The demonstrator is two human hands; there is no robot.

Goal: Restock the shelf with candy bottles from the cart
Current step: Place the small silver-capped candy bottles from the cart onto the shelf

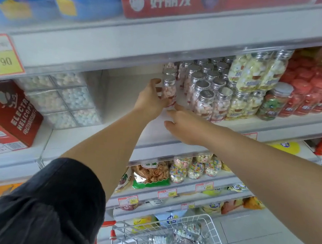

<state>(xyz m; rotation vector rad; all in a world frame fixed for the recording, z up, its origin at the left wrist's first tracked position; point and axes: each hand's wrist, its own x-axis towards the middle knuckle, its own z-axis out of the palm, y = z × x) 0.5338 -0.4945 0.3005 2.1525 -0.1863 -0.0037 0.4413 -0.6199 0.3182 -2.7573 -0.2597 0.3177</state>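
Shelf (155,130) bears candy bottle (169,93) in grip of left hand (150,99); right hand (185,128) lies released, cart (214,234) below.

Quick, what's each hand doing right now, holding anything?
Left hand: grips an upright candy bottle at the shelf.
Right hand: open, holds nothing, fingertips by the bottle's base.
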